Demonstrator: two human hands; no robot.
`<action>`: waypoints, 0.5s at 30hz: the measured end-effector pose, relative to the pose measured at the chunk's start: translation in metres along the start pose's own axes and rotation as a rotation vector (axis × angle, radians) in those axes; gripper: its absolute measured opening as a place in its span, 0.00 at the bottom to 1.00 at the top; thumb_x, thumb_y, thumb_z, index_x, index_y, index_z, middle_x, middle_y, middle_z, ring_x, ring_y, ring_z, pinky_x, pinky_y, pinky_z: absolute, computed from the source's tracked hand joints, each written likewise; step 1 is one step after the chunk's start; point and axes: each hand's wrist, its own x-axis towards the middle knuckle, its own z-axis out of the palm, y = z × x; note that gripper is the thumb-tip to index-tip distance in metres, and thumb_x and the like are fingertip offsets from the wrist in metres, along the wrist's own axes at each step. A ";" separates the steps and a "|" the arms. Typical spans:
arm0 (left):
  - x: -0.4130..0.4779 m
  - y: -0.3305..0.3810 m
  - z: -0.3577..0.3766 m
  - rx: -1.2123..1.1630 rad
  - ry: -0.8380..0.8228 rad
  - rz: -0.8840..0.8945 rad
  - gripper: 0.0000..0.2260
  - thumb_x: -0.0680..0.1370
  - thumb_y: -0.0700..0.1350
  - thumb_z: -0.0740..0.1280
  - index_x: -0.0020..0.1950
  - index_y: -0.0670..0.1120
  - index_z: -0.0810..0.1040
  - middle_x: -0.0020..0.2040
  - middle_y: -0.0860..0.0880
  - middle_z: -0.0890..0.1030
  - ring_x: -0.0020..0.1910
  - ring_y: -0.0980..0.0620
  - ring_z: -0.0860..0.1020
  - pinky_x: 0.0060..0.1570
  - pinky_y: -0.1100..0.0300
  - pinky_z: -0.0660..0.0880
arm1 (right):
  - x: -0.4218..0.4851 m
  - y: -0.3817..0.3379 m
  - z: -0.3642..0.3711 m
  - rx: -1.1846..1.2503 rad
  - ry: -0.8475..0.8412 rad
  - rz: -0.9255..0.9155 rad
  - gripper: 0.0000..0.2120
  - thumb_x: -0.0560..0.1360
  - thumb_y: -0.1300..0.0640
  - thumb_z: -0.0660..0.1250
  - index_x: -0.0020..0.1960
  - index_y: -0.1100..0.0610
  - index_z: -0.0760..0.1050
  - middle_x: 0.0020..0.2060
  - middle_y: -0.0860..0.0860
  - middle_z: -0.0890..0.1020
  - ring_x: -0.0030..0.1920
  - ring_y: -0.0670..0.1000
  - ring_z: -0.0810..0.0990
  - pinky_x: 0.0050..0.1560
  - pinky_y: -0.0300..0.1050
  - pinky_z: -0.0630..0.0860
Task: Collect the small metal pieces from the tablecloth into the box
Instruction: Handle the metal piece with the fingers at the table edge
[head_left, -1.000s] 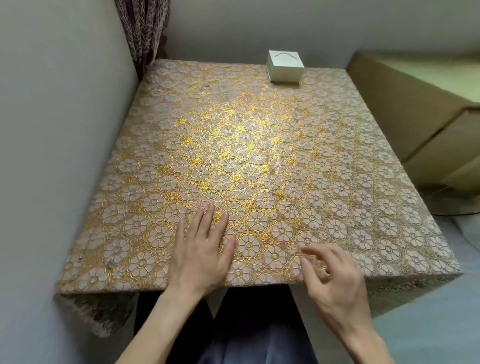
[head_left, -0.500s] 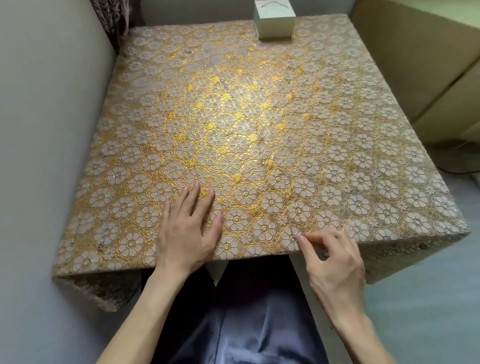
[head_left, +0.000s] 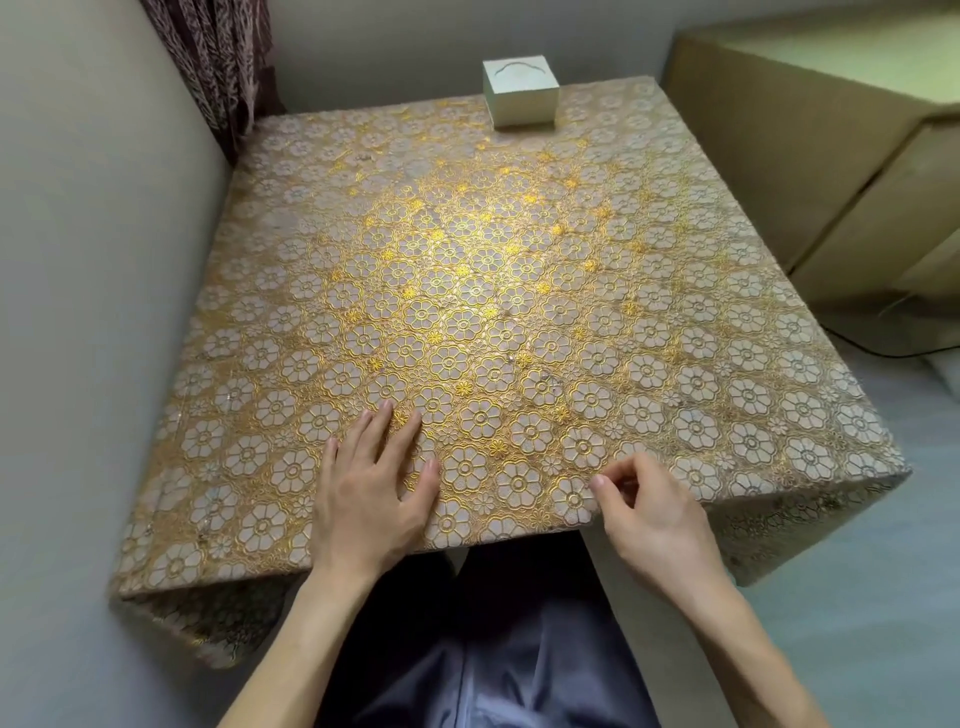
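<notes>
Head view, looking down on a square worktop (head_left: 291, 270) covered edge to edge by a gold, flower-patterned tablecloth (head_left: 675, 260), whose hem hangs over the near side.

A plain wall (head_left: 78, 312) runs along the 9 o'clock side. A tan cabinet (head_left: 779, 156) stands at 2 o'clock, apart from the worktop. A dark patterned curtain (head_left: 218, 62) hangs in the corner at 11 o'clock. The person's lap, in dark trousers (head_left: 467, 649), fills the 6 o'clock margin.

The left hand (head_left: 374, 493) lies palm-down on the cloth at 7 o'clock, its fingers straight and spread, holding nothing. The right hand (head_left: 654, 514) sits at the near edge at 5 o'clock, its fingers curled in towards the thumb. Whether anything is caught between them cannot be told.

The box (head_left: 521, 98), a white cube with its top closed, stands on the far edge at 12 o'clock, well apart from both hands.

Of the small metal pieces (head_left: 549, 382), only a few pale glints show, just 5 o'clock of the cloth's centre between the hands and the box. They are too small to tell surely from the pattern.
</notes>
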 end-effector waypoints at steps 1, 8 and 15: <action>0.000 0.000 0.000 -0.002 -0.004 0.001 0.29 0.78 0.66 0.53 0.78 0.60 0.64 0.81 0.54 0.60 0.80 0.54 0.55 0.79 0.47 0.48 | 0.002 -0.002 -0.002 0.059 -0.016 0.021 0.05 0.80 0.51 0.66 0.48 0.52 0.74 0.42 0.43 0.79 0.45 0.50 0.76 0.44 0.45 0.65; 0.000 -0.005 -0.002 -0.028 -0.018 0.020 0.30 0.78 0.69 0.49 0.78 0.63 0.59 0.81 0.57 0.56 0.81 0.56 0.51 0.79 0.49 0.45 | 0.010 -0.027 -0.019 0.467 0.013 0.016 0.05 0.79 0.55 0.68 0.49 0.57 0.74 0.43 0.48 0.86 0.44 0.46 0.82 0.47 0.50 0.78; 0.008 0.001 -0.017 -0.201 -0.107 -0.019 0.29 0.74 0.71 0.50 0.74 0.65 0.65 0.77 0.62 0.57 0.79 0.58 0.51 0.76 0.52 0.42 | 0.025 -0.075 -0.043 0.459 -0.032 -0.153 0.02 0.79 0.60 0.68 0.52 0.56 0.76 0.45 0.55 0.83 0.46 0.54 0.82 0.45 0.45 0.80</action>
